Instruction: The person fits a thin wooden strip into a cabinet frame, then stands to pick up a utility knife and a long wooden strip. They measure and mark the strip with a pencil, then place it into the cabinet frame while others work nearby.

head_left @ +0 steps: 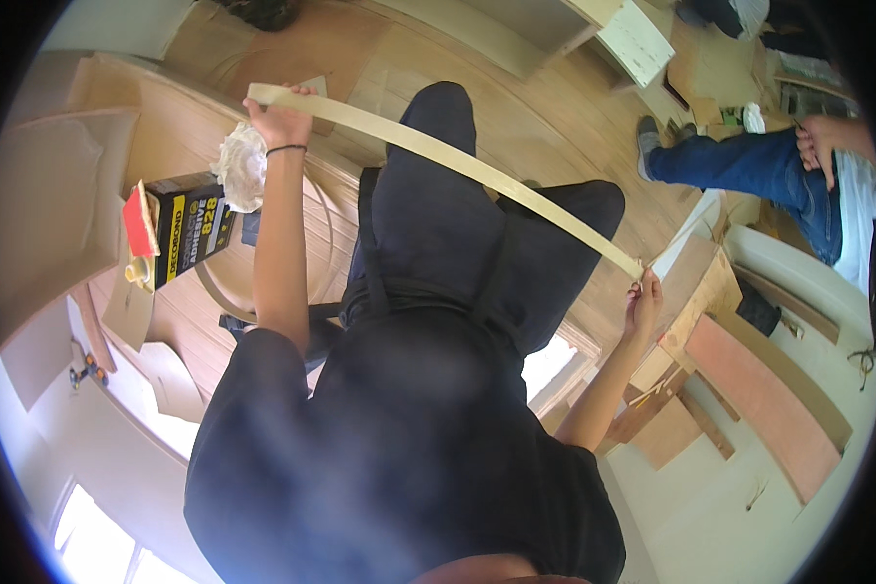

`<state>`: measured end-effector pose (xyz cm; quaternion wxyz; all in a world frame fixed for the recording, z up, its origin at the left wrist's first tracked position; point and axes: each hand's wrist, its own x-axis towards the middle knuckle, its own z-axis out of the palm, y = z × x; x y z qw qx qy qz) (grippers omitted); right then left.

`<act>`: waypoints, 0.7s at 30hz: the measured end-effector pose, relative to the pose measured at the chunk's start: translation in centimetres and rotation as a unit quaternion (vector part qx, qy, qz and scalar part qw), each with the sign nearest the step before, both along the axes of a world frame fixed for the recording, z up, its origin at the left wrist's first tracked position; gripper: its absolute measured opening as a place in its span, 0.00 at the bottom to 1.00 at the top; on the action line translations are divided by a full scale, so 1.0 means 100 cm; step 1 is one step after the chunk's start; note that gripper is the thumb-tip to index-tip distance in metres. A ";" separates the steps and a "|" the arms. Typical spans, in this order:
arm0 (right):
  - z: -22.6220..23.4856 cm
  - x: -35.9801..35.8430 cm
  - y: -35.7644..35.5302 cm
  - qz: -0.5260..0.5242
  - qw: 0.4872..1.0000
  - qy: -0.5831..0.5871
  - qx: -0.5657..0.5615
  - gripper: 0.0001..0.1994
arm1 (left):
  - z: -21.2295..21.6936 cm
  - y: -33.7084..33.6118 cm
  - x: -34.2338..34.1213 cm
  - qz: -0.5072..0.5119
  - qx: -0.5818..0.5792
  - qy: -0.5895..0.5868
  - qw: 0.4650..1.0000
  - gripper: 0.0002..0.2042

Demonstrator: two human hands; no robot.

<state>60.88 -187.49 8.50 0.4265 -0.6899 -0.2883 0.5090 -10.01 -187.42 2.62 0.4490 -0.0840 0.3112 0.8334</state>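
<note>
Workshop clutter fills the view: pale plywood sheets [292,58] lie across the floor, cut wooden boards [749,389] are stacked at the right, and a white panel [642,39] leans near the top. Down the middle, the person's own body in a dark top and dark trousers takes up most of the picture.

A long, thin, pale strip [457,161] of edging or veneer stretches in a gentle arc across the person's lap, from upper left to mid right. The left hand [280,119] is closed around the strip's upper left end, fingers wrapped over it; a thin dark band sits on that wrist. The right hand [644,300] meets the strip's other end at the right, fingertips pinching it from below, the other fingers loosely curled.

Just beside the left forearm stands a black and yellow adhesive can [190,229] with a red flap at its left edge, and a crumpled wad of clear plastic [241,167] rests against the can's top right corner.

At the upper right, another person in blue jeans [749,165] sits well apart from the strip.
</note>
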 end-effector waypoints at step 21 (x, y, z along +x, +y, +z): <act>-0.017 -0.005 -0.006 0.002 0.986 0.165 -0.010 0.11 | 0.001 0.060 -0.025 -0.072 0.029 -0.020 0.997 0.45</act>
